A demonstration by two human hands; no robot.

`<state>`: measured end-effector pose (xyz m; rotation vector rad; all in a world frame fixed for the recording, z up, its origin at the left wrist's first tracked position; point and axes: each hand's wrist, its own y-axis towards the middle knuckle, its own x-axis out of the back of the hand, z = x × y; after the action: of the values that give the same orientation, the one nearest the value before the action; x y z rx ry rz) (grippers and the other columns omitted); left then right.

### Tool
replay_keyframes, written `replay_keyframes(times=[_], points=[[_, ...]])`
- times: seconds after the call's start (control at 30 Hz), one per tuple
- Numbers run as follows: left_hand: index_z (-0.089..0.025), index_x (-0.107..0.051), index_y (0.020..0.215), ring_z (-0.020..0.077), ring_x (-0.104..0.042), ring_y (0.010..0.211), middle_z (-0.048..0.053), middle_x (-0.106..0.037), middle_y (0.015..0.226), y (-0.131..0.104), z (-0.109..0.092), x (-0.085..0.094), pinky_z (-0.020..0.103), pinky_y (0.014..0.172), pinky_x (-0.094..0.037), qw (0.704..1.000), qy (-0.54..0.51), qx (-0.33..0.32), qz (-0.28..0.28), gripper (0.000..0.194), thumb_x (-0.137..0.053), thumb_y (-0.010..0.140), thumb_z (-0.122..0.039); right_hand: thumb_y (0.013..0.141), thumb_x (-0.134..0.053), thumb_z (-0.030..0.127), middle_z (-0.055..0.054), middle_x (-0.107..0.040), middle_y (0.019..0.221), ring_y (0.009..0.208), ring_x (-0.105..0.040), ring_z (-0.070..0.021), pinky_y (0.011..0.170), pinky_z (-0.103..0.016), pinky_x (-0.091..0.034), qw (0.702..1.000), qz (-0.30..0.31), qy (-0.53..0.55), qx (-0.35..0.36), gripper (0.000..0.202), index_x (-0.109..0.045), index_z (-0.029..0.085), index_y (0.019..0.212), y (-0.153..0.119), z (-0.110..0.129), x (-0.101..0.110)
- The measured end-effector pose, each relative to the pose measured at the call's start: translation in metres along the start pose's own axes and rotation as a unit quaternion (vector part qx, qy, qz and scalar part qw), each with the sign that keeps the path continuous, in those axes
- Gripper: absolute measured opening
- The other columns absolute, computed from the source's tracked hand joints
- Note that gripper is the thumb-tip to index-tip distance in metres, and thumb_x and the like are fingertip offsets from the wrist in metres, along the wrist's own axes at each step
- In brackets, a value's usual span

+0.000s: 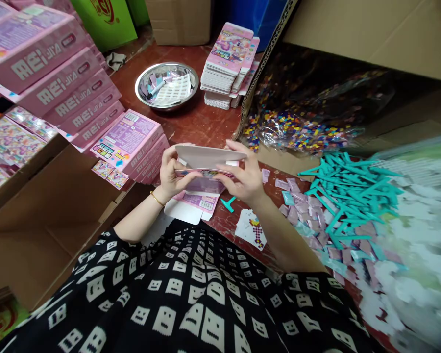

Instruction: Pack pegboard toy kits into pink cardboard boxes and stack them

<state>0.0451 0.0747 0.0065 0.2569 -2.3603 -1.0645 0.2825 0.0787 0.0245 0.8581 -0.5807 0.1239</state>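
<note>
Between both hands I hold a small pink cardboard box [210, 156] with its pale flap raised at the top. My left hand [173, 172] grips the left end, thumb on the near side. At the right end my right hand [247, 177] has its thumb against the near panel and its fingers by the flap. What lies inside the box I cannot make out. Under the hands lies a flattened pink carton [191, 208]. A teal T-shaped plastic piece [228, 204] and white cards with a pixel pattern [250, 229] rest on the red surface nearby.
Filled pink boxes [51, 63] are stacked at left beside an open carton [40, 196]. Behind stand a metal bowl [139, 98] of packets and a pile of flat pink cartons [220, 73]. At right are bagged colourful bits [290, 130], teal pieces [353, 191] and small packets [297, 203].
</note>
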Motion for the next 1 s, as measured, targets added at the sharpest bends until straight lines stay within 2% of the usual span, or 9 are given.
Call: replay_keyframes(times=[0.17, 0.23, 0.33, 0.47, 0.57, 0.7, 0.8, 0.9, 1.0], points=[[-0.035, -0.050, 0.110, 0.0204, -0.071, 0.093, -0.002, -0.066, 0.092, 0.005, -0.018, 0.007, 0.048, 0.090, -0.059, 0.993, -0.105, -0.042, -0.036, 0.042, -0.070, 0.083, -0.060, 0.087, -0.071, 0.032, 0.001, -0.066, 0.110, 0.112, -0.065, -0.0276, 0.104, -0.062, -0.051, 0.992, -0.085, 0.022, 0.091, 0.051, -0.050, 0.051, 0.129, -0.017, 0.002, -0.011], [-0.033, -0.059, 0.108, 0.0210, -0.071, 0.095, 0.000, -0.067, 0.093, 0.010, -0.020, 0.016, 0.046, 0.088, -0.060, 0.992, -0.103, -0.073, 0.007, 0.038, -0.071, 0.082, -0.059, 0.084, -0.075, 0.038, -0.001, -0.066, 0.112, 0.114, -0.065, -0.0282, 0.103, -0.059, -0.053, 0.991, -0.060, 0.027, 0.116, 0.057, -0.050, 0.048, 0.134, -0.014, 0.007, -0.004], [-0.027, -0.069, 0.101, 0.0224, -0.071, 0.098, 0.005, -0.069, 0.104, 0.018, -0.021, 0.032, 0.042, 0.082, -0.061, 0.987, -0.063, -0.118, 0.090, 0.043, -0.071, 0.079, -0.064, 0.083, -0.075, 0.047, -0.004, -0.064, 0.125, 0.118, -0.063, -0.0278, 0.098, -0.052, -0.056, 0.995, 0.015, 0.036, 0.096, 0.051, -0.059, 0.040, 0.131, 0.001, 0.020, 0.013], [-0.025, -0.069, 0.102, 0.0194, -0.071, 0.092, 0.006, -0.073, 0.105, 0.019, -0.025, 0.042, 0.037, 0.077, -0.060, 0.989, -0.036, -0.107, 0.097, 0.031, -0.069, 0.087, -0.052, 0.092, -0.067, 0.038, -0.003, -0.068, 0.130, 0.116, -0.066, -0.0229, 0.098, -0.045, -0.055, 0.991, 0.106, 0.014, 0.075, 0.039, -0.062, 0.035, 0.130, 0.018, 0.034, 0.027], [-0.026, -0.069, 0.102, 0.0176, -0.069, 0.084, 0.005, -0.074, 0.097, 0.013, -0.027, 0.039, 0.036, 0.073, -0.059, 0.993, -0.033, -0.090, 0.067, 0.025, -0.061, 0.093, -0.049, 0.096, -0.060, 0.031, -0.001, -0.071, 0.125, 0.111, -0.069, -0.0190, 0.095, -0.039, -0.057, 0.987, 0.134, 0.023, 0.089, 0.037, -0.062, 0.035, 0.133, 0.023, 0.035, 0.030], [-0.027, -0.067, 0.091, 0.0206, -0.067, 0.091, 0.007, -0.070, 0.102, 0.005, -0.018, 0.024, 0.042, 0.077, -0.058, 0.995, -0.056, -0.063, 0.060, 0.042, -0.046, 0.095, -0.063, 0.100, -0.053, 0.028, -0.001, -0.068, 0.132, 0.118, -0.066, -0.0186, 0.096, -0.040, -0.058, 0.984, 0.126, 0.064, 0.109, 0.041, -0.057, 0.037, 0.139, 0.026, 0.029, 0.028], [-0.026, -0.060, 0.088, 0.0218, -0.066, 0.096, 0.006, -0.068, 0.105, 0.000, -0.005, 0.011, 0.044, 0.080, -0.057, 0.996, -0.048, -0.050, 0.056, 0.046, -0.057, 0.084, -0.072, 0.099, -0.054, 0.024, -0.002, -0.061, 0.142, 0.125, -0.062, -0.0189, 0.100, -0.042, -0.057, 0.981, 0.120, 0.069, 0.136, 0.051, -0.047, 0.038, 0.147, 0.022, 0.024, 0.019], [-0.027, -0.055, 0.094, 0.0212, -0.066, 0.097, 0.005, -0.066, 0.108, -0.005, 0.003, 0.005, 0.043, 0.080, -0.057, 0.996, -0.058, -0.065, 0.029, 0.045, -0.073, 0.077, -0.064, 0.097, -0.055, 0.018, -0.004, -0.055, 0.149, 0.134, -0.055, -0.0208, 0.105, -0.047, -0.055, 0.983, 0.102, 0.056, 0.142, 0.057, -0.042, 0.038, 0.149, 0.011, 0.020, 0.003], [-0.027, -0.053, 0.095, 0.0193, -0.066, 0.091, 0.003, -0.064, 0.103, -0.007, 0.001, 0.009, 0.039, 0.075, -0.057, 0.995, -0.070, -0.067, 0.023, 0.045, -0.077, 0.076, -0.060, 0.096, -0.057, 0.018, -0.006, -0.052, 0.151, 0.139, -0.050, -0.0225, 0.109, -0.050, -0.051, 0.986, 0.075, 0.051, 0.137, 0.054, -0.045, 0.038, 0.145, 0.001, 0.018, -0.011]])
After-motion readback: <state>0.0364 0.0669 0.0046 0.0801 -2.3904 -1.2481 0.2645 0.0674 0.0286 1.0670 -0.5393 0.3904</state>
